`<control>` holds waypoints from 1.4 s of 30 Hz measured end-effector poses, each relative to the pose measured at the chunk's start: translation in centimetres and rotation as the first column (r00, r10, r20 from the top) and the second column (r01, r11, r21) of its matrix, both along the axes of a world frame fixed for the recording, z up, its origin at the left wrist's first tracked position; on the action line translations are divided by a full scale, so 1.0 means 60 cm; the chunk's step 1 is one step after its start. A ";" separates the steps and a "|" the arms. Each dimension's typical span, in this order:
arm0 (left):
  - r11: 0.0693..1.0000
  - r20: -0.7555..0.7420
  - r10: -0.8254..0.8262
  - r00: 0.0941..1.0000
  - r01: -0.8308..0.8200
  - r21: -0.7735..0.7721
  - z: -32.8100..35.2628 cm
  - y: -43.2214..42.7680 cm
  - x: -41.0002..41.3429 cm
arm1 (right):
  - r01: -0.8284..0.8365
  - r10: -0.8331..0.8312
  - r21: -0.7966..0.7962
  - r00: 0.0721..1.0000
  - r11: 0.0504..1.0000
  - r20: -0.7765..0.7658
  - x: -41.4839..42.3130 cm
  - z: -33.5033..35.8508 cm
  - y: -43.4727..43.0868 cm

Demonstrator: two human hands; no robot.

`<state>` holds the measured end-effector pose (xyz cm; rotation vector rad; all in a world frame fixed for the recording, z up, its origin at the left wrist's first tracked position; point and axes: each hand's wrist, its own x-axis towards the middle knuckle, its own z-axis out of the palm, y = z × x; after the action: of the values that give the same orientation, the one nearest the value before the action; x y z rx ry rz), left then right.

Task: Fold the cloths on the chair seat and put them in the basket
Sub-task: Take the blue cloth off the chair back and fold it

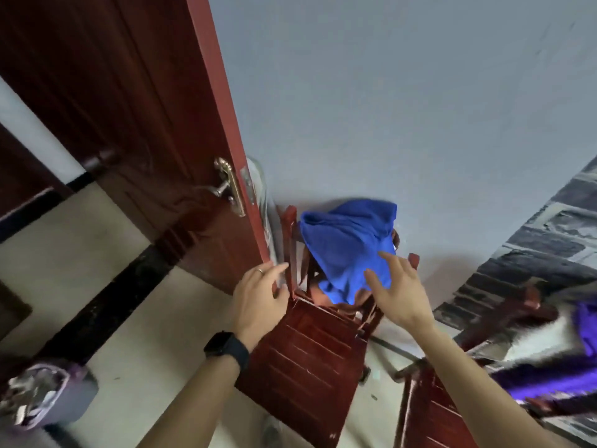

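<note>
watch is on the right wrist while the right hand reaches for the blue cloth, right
No. The head view shows the watch on the left wrist; the right wrist is bare. The right hand does reach for the blue cloth.

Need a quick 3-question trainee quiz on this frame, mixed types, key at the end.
1. True or false: the blue cloth lies flat on the chair seat.
2. Which wrist wears the black watch? A) left B) right C) neither
3. Fill in: the left hand and right hand both have their fingers ____ (open/clenched).
Key: 1 false, it is draped over the chair back; 2 A; 3 open.
</note>
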<state>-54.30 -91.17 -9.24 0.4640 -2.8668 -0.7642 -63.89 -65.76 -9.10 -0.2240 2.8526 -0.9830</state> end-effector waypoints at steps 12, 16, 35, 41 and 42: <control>0.850 0.227 -0.441 0.868 0.485 -0.205 -0.050 -0.120 -0.340 | 0.455 -0.445 -0.070 0.887 0.888 0.127 -0.212 0.015 -0.105; 0.848 0.284 -0.439 0.853 0.498 -0.184 -0.075 -0.123 -0.350 | 0.447 -0.447 0.019 0.892 0.894 0.063 -0.223 0.007 -0.104; 0.823 -0.249 -0.544 0.801 0.568 0.030 0.171 0.025 -0.222 | 0.144 -0.383 -0.815 0.918 0.561 -0.100 -0.023 0.362 -0.107; 0.762 -0.279 -0.347 0.895 0.443 0.473 0.241 0.028 -0.107 | 0.227 -0.491 -0.857 0.870 0.462 -0.034 0.097 0.386 -0.029; 0.754 -0.276 -0.336 0.901 0.433 0.494 0.251 0.027 -0.088 | 0.251 -0.493 -0.853 0.870 0.458 -0.009 0.118 0.377 -0.018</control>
<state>-59.60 -89.55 5.84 -0.1660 -2.5655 -1.6267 -56.84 -66.82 13.52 0.2706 2.3670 -2.5644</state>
